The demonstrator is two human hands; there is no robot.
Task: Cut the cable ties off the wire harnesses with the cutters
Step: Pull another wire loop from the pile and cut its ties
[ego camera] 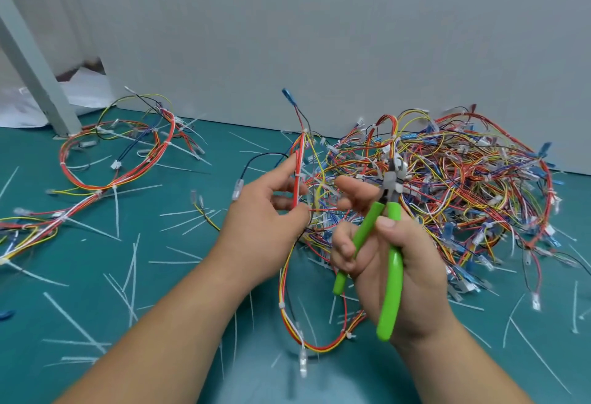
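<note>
A large tangle of red, yellow and blue wire harnesses lies on the teal table, right of centre. The left hand pinches one red harness upright beside the pile, a white cable tie round it. The right hand is curled round the green-handled cutters, handles spread, nose up, apart from the tie

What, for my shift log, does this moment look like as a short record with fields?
left hand: pinches the held harness, upright
right hand: grips the cutters by the green handles
cutters: head up, apart from the held harness
pile: tangled harnesses, right of the hands
loose harness: on the mat, left, ties on
white tie strips: scattered over the mat
</note>
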